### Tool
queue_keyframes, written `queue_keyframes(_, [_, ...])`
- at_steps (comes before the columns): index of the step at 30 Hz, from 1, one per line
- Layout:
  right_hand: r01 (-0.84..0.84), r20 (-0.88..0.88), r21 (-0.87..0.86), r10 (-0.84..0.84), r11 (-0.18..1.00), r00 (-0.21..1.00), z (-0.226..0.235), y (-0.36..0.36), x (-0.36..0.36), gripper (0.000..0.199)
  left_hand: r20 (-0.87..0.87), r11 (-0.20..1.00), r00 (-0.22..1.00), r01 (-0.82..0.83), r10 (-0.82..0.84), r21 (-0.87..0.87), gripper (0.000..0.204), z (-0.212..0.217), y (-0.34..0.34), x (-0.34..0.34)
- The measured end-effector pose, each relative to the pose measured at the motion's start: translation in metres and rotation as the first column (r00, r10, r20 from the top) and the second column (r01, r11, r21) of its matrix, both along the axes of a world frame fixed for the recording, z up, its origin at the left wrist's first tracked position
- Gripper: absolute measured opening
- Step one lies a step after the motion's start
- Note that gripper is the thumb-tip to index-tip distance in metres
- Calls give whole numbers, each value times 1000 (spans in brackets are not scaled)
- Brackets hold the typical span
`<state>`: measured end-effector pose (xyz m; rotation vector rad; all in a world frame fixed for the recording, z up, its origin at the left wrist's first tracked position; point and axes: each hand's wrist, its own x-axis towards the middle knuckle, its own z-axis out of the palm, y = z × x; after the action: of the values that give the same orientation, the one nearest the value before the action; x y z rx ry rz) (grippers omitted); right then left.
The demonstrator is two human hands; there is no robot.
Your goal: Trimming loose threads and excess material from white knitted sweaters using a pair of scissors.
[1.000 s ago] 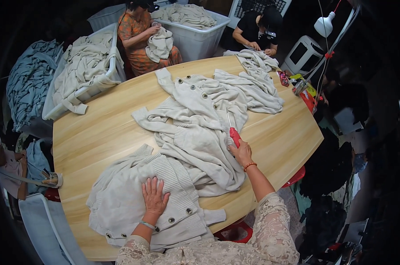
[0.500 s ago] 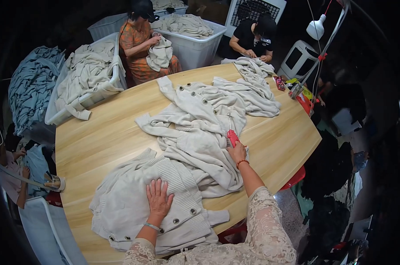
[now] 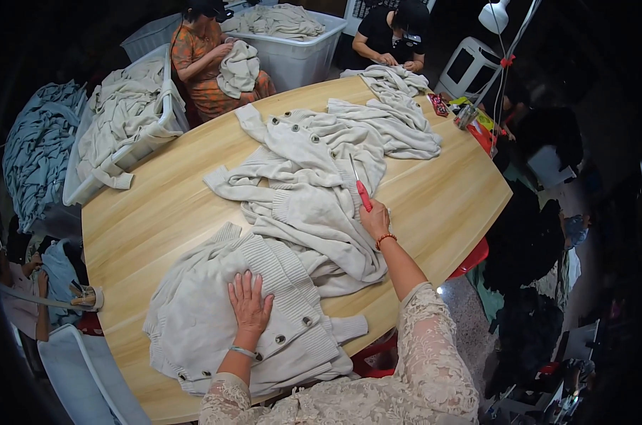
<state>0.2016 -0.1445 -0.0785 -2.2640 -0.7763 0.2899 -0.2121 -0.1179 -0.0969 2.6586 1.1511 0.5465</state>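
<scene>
My left hand (image 3: pixel 250 304) lies flat, fingers spread, on a cream knit cardigan (image 3: pixel 193 315) with a ribbed band and dark buttons, laid at the near side of the table. In my right hand (image 3: pixel 375 218) is a red-handled tool (image 3: pixel 364 195) with a thin metal shaft; its exact kind is unclear. The tool points away from me, over a loose heap of cream cardigans (image 3: pixel 314 212) in the middle of the table. Part of the handle is hidden by my fingers.
The wooden table (image 3: pixel 151 212) curves along its far edge. White bins (image 3: pixel 166 95) of cream knitwear stand beyond it, with a blue-grey garment pile (image 3: pixel 41 149) at far left. Two people handle garments across the table; another sits at left. A lamp (image 3: pixel 493 15) hangs at far right.
My right hand has turned the tool slightly, so its shaft leans more to the left. My left hand stays on the cardigan. The whole view has shifted a little.
</scene>
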Motion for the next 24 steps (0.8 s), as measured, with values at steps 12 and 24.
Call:
queue_keyframes(12, [-360, -409, 374, 500, 855, 763, 168, 17, -109, 16, 33, 999, 999, 32, -31, -22, 63, -4, -6, -2])
queue_keyframes(24, [-837, -221, 425, 936, 346, 275, 208, -38, -292, 29, 199, 781, 960, -31, 197, -624, 64, 5, -108, -128])
